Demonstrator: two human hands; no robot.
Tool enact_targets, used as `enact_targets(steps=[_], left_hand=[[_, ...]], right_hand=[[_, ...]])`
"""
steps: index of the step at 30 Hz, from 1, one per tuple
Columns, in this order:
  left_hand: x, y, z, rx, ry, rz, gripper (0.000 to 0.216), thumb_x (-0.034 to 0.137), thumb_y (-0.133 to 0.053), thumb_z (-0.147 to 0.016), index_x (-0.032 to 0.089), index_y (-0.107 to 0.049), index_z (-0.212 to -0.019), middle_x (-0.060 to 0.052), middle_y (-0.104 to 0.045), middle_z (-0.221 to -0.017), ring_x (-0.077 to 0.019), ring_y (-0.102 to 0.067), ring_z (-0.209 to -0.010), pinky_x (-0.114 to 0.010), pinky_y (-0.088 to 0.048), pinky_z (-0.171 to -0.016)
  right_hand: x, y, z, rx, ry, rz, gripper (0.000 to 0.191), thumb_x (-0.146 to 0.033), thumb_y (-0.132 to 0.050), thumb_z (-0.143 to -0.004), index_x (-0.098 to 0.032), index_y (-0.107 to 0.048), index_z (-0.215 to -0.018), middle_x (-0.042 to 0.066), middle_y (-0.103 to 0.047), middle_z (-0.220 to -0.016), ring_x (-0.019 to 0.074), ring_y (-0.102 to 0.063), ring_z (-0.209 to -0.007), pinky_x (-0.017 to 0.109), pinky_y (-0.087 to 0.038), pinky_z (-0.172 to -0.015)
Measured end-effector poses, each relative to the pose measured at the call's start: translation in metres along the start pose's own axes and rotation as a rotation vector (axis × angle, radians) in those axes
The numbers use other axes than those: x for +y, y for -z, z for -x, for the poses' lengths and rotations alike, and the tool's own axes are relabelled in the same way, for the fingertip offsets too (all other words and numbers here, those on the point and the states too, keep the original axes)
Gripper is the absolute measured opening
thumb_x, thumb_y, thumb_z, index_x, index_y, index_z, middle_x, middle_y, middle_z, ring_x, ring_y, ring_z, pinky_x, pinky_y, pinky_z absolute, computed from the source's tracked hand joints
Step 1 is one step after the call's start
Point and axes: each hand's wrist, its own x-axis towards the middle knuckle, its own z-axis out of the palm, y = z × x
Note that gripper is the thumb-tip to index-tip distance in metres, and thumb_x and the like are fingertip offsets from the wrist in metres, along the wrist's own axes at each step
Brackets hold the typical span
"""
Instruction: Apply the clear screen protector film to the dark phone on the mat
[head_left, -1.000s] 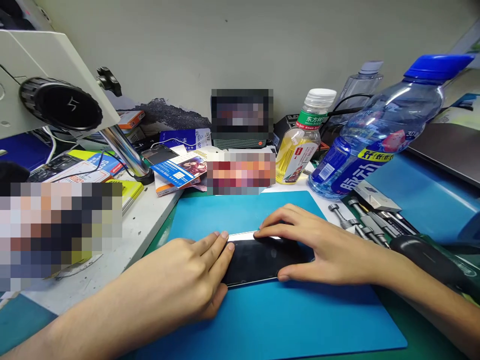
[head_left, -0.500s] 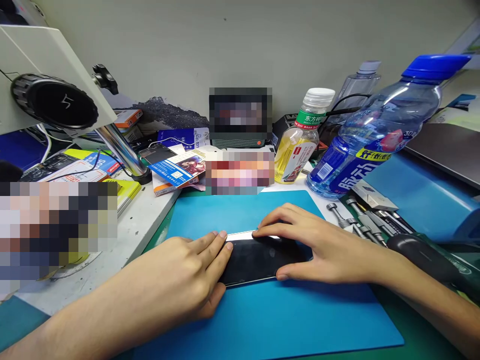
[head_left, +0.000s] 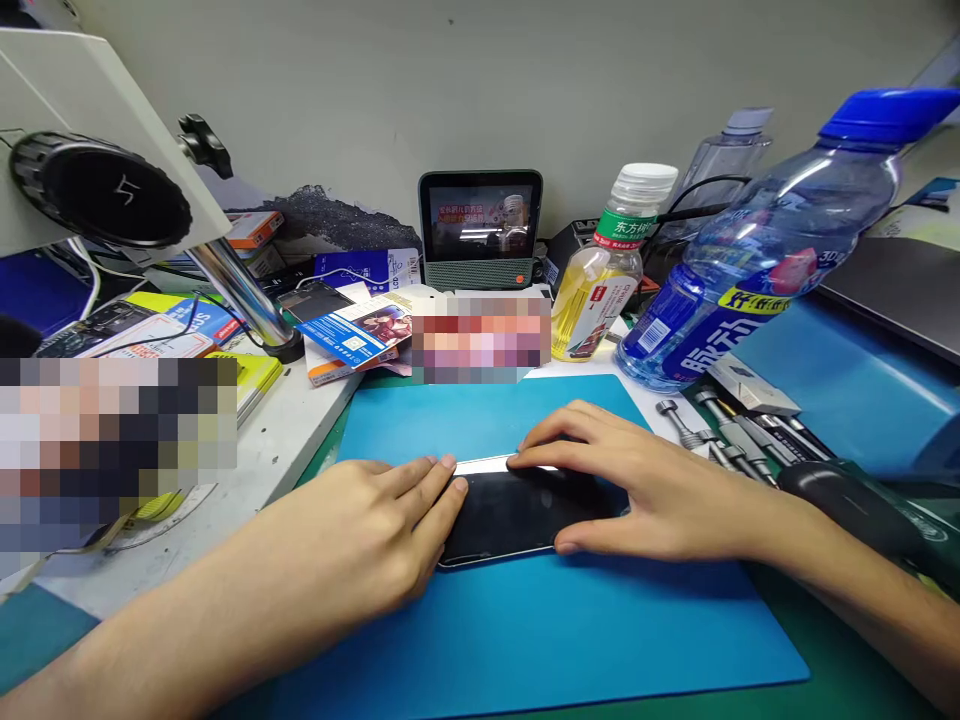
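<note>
A black-screened smartphone [head_left: 501,518] lies face up on a blue work mat [head_left: 600,630], a bright reflection running along its far side. At its left end, the fingers of my left hand [head_left: 386,530] are together and press on the screen and far edge; the thumb is hidden from view. My right hand [head_left: 637,485] spans the phone's right part, with fingertips at the far edge and the thumb at the near edge. The right end of the phone is partly covered by that hand.
A microscope stand [head_left: 244,295] rises on the left beside boxes and cards [head_left: 356,335]. At the back is a small smart display [head_left: 480,225]. Drink bottles, a tea bottle [head_left: 600,290] and a large blue-capped one [head_left: 757,260], stand right, near screwdrivers [head_left: 739,435].
My left thumb, visible below the phone before, is now tucked out of sight. The view has shifted slightly. Both hands remain on the phone in nearly the same place.
</note>
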Motion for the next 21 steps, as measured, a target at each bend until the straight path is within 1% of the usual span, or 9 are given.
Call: enact_targets(steps=[3, 5, 6, 8, 11, 14, 17, 19, 21], left_hand=[[-0.004, 0.0, -0.001, 0.045, 0.04, 0.063, 0.04, 0.012, -0.05, -0.108, 0.0, -0.079, -0.133, -0.021, -0.083, -0.132, -0.0346, -0.089, -0.105, -0.047, -0.077, -0.081], [-0.006, -0.001, -0.001, 0.066, 0.066, 0.118, 0.038, 0.024, -0.056, -0.113, 0.001, -0.08, -0.131, -0.021, -0.084, -0.131, -0.0352, -0.088, -0.105, -0.047, -0.076, -0.086], [-0.007, -0.001, -0.001, 0.06, 0.071, 0.139, 0.038, 0.032, -0.062, -0.113, 0.002, -0.08, -0.13, -0.021, -0.085, -0.131, -0.0357, -0.088, -0.106, -0.047, -0.076, -0.089], [-0.01, -0.002, 0.0, 0.033, 0.073, 0.172, 0.046, 0.046, -0.079, -0.108, 0.005, -0.08, -0.129, -0.02, -0.085, -0.131, -0.0365, -0.086, -0.109, -0.046, -0.075, -0.093], [-0.014, -0.004, 0.002, -0.005, 0.106, 0.211, 0.06, 0.06, -0.089, -0.097, 0.011, -0.078, -0.129, -0.019, -0.084, -0.132, -0.0374, -0.085, -0.111, -0.046, -0.074, -0.085], [-0.02, -0.007, 0.002, -0.057, 0.152, 0.299, 0.067, 0.063, -0.091, -0.093, 0.015, -0.072, -0.135, -0.015, -0.081, -0.132, -0.0353, -0.082, -0.11, -0.046, -0.07, -0.083], [-0.028, -0.012, -0.001, -0.094, 0.2, 0.441, 0.075, 0.063, -0.096, -0.088, 0.018, -0.066, -0.139, -0.012, -0.075, -0.134, -0.0325, -0.076, -0.115, -0.046, -0.066, -0.094], [-0.031, -0.016, -0.003, -0.093, 0.23, 0.524, 0.079, 0.065, -0.098, -0.085, 0.019, -0.063, -0.14, -0.011, -0.072, -0.136, -0.0335, -0.072, -0.122, -0.046, -0.063, -0.101], [-0.033, -0.019, -0.004, -0.094, 0.255, 0.578, 0.086, 0.066, -0.098, -0.085, 0.02, -0.06, -0.146, -0.011, -0.069, -0.137, -0.0349, -0.068, -0.127, -0.048, -0.06, -0.105]], right_hand=[[0.0, -0.001, 0.0, 0.006, 0.017, 0.02, 0.062, -0.062, -0.084, -0.098, -0.024, -0.075, -0.147, 0.014, -0.073, -0.139, 0.0326, -0.068, -0.128, 0.048, -0.056, -0.11], [-0.001, -0.001, 0.0, 0.013, 0.021, 0.035, 0.061, -0.061, -0.084, -0.098, -0.024, -0.076, -0.146, 0.014, -0.074, -0.139, 0.0325, -0.069, -0.127, 0.047, -0.057, -0.11], [-0.001, -0.001, 0.0, 0.016, 0.023, 0.042, 0.061, -0.061, -0.085, -0.098, -0.025, -0.076, -0.147, 0.014, -0.074, -0.139, 0.0325, -0.07, -0.127, 0.047, -0.057, -0.109], [-0.002, -0.001, 0.001, 0.022, 0.025, 0.057, 0.062, -0.061, -0.085, -0.098, -0.025, -0.076, -0.147, 0.014, -0.074, -0.139, 0.0324, -0.07, -0.126, 0.047, -0.058, -0.109], [-0.002, -0.001, 0.001, 0.021, 0.023, 0.075, 0.063, -0.061, -0.086, -0.097, -0.025, -0.075, -0.148, 0.014, -0.073, -0.141, 0.0325, -0.071, -0.127, 0.047, -0.059, -0.109], [-0.003, -0.002, 0.002, 0.022, 0.025, 0.096, 0.063, -0.059, -0.087, -0.097, -0.027, -0.074, -0.15, 0.013, -0.073, -0.141, 0.0325, -0.071, -0.127, 0.047, -0.06, -0.108], [-0.002, -0.003, 0.002, 0.027, 0.04, 0.135, 0.063, -0.055, -0.088, -0.096, -0.028, -0.072, -0.151, 0.013, -0.073, -0.14, 0.0321, -0.072, -0.125, 0.046, -0.061, -0.105], [0.0, -0.003, 0.003, 0.036, 0.066, 0.175, 0.063, -0.056, -0.088, -0.097, -0.028, -0.072, -0.151, 0.013, -0.073, -0.139, 0.0315, -0.072, -0.122, 0.045, -0.061, -0.101], [0.001, -0.003, 0.004, 0.056, 0.111, 0.228, 0.062, -0.058, -0.085, -0.098, -0.027, -0.071, -0.15, 0.013, -0.074, -0.136, 0.0311, -0.073, -0.118, 0.045, -0.061, -0.098]])
